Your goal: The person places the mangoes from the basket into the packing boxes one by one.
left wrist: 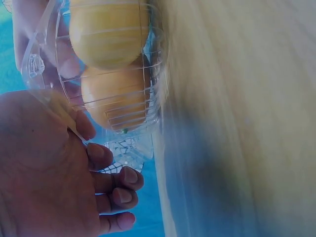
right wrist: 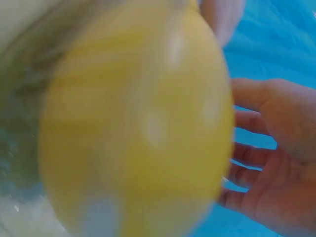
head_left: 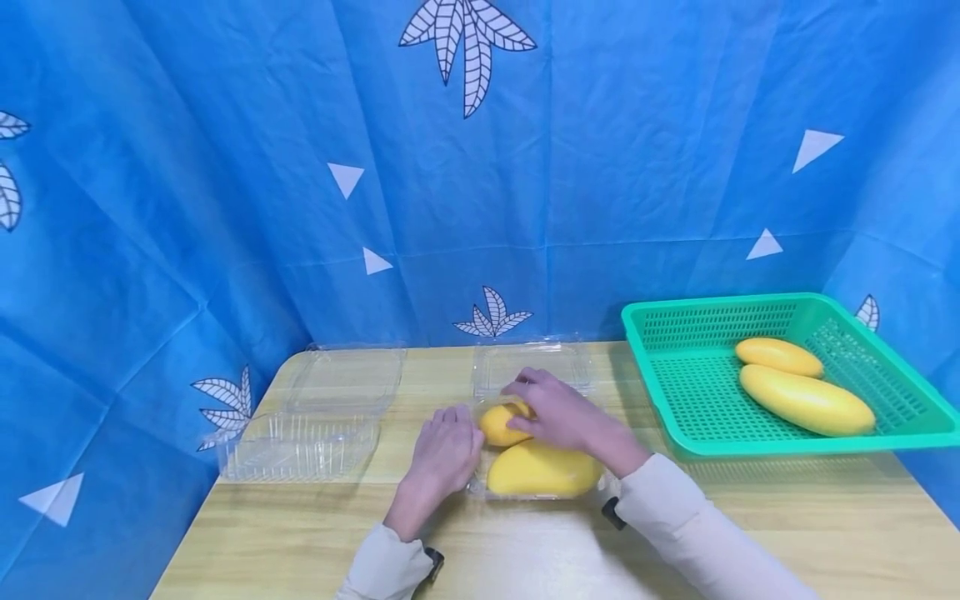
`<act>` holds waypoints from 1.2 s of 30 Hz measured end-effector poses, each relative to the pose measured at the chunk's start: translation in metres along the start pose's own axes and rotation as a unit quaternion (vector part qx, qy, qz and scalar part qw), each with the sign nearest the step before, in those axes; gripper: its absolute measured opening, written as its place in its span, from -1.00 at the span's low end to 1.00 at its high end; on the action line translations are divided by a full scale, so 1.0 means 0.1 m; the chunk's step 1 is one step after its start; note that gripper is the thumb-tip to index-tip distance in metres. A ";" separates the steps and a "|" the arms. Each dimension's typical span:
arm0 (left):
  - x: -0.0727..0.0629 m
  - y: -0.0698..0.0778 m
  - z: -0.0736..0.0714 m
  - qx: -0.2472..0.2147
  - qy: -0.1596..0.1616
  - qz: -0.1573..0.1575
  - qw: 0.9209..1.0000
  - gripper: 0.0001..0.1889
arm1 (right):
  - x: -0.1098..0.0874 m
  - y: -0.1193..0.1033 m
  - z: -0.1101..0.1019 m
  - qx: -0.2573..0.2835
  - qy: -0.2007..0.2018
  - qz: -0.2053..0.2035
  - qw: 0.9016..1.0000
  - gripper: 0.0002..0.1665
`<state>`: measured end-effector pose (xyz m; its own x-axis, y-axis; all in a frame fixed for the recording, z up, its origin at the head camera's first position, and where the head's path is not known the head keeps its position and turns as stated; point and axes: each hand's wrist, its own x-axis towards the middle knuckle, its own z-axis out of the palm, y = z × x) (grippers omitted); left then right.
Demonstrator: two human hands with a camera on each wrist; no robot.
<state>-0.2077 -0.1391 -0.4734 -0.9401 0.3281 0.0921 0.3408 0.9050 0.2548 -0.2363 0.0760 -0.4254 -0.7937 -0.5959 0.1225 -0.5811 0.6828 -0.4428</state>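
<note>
An open clear plastic box (head_left: pixel 480 487) stands on the table with two yellow mangoes in it. The front mango (head_left: pixel 543 469) lies lengthwise along the near side. Behind it, the rear mango (head_left: pixel 497 423) is partly covered by my right hand (head_left: pixel 558 412), whose thumb and fingers hold it from above and the right. At the box's left edge, my left hand (head_left: pixel 446 450) grips the rim with bent fingers. Through the ribbed wall in the left wrist view, both mangoes show side by side. The front mango (right wrist: pixel 143 123) fills much of the right wrist view, blurred.
A green basket (head_left: pixel 660 417) at the right holds two long yellow fruits (head_left: pixel 806 400). Another open clear box (head_left: pixel 300 450) stands on the left of the wooden table (head_left: pixel 300 542). Blue curtain (head_left: pixel 600 167) hangs behind and at both sides.
</note>
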 end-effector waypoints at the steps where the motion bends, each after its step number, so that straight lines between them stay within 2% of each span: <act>1: 0.00 0.00 -0.01 0.000 -0.001 -0.001 1.000 -0.75 | -0.01 0.02 -0.03 0.007 0.012 0.004 1.000 -0.43; 5: -0.01 0.01 -0.03 -0.002 -0.005 -0.008 1.000 -0.76 | -0.02 0.13 -0.14 0.031 0.071 0.028 0.997 -0.46; 8: -0.01 0.00 -0.03 -0.003 -0.008 -0.009 1.000 -0.77 | -0.07 0.21 -0.18 0.053 0.119 0.053 0.990 -0.50; 11: -0.02 0.00 -0.02 -0.004 -0.010 -0.008 1.000 -0.78 | -0.15 0.30 -0.17 0.082 0.162 0.082 0.980 -0.53; 16: -0.01 -0.01 -0.02 0.004 -0.012 -0.009 1.000 -0.78 | -0.26 0.44 -0.13 0.151 0.210 0.137 0.956 -0.50; 25: -0.01 -0.03 -0.03 0.000 -0.014 -0.010 1.000 -0.78 | -0.41 0.58 -0.07 0.228 0.218 0.219 0.923 -0.43; 31: -0.02 -0.04 -0.03 -0.004 -0.011 -0.011 1.000 -0.78 | -0.46 0.66 -0.02 0.311 0.194 0.270 0.890 -0.31; 34: -0.04 -0.04 -0.03 -0.006 -0.008 -0.008 1.000 -0.78 | -0.48 0.66 0.01 0.325 0.189 0.279 0.884 -0.30; 36: -0.06 -0.03 -0.04 -0.004 -0.007 -0.007 1.000 -0.78 | -0.48 0.65 0.02 0.322 0.187 0.284 0.884 -0.30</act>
<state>-0.2035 -0.1452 -0.4710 -0.9445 0.3196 0.0760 0.3282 0.9071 0.2635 -0.2361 0.1482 -0.4621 -0.9983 0.0286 -0.0513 0.0583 0.3727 -0.9261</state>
